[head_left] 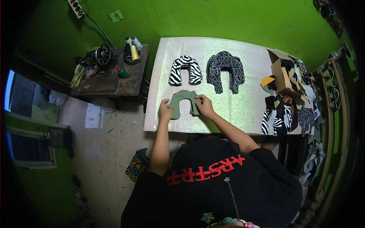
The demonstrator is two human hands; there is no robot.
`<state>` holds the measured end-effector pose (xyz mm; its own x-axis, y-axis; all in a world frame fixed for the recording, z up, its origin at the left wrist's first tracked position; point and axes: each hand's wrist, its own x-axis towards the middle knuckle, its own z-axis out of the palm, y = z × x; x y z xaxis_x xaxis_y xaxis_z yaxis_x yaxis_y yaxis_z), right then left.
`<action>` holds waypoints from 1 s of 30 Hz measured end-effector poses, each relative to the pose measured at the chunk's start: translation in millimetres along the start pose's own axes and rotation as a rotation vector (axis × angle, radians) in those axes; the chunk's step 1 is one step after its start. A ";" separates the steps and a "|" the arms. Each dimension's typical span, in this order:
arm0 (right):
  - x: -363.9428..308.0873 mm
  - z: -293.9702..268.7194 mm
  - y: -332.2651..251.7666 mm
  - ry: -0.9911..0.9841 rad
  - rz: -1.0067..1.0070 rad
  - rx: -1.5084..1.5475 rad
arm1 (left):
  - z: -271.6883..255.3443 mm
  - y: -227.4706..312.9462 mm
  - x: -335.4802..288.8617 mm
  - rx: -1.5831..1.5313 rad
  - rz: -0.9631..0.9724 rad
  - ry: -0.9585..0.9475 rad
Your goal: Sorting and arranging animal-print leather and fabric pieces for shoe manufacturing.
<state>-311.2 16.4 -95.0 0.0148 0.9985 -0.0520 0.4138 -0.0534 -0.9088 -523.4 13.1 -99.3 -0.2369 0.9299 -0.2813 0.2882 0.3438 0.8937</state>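
A green U-shaped fabric piece (176, 101) lies near the front edge of the table, its open end toward me. My left hand (165, 110) grips its left leg, the fingers bent over the edge. On its other side, my right hand (205, 106) pinches the right leg between thumb and fingers; a second layer seems to show there. Just beyond sits a pile of zebra-striped U-shaped pieces (184, 60). To its right is a thick stack of black-and-grey patterned U-shaped pieces (225, 60).
The pale shiny tabletop (251, 110) stands against a green wall. At its right, a cardboard box (282, 78) holds fabric scraps, with patterned pieces (283, 117) heaped before it. A sewing machine (100, 57) and thread cones (134, 52) stand on a wooden table at left.
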 end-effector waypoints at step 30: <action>-26.5 -13.6 -13.6 -0.011 -0.184 -0.258 | 52.5 38.9 -39.5 0.757 0.336 -0.097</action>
<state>-304.8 -9.1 -75.7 -0.0907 0.9911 0.0976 0.6257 0.1329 -0.7686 -454.2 -3.5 -71.8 0.0440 0.9939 -0.1015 0.8832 0.0088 0.4689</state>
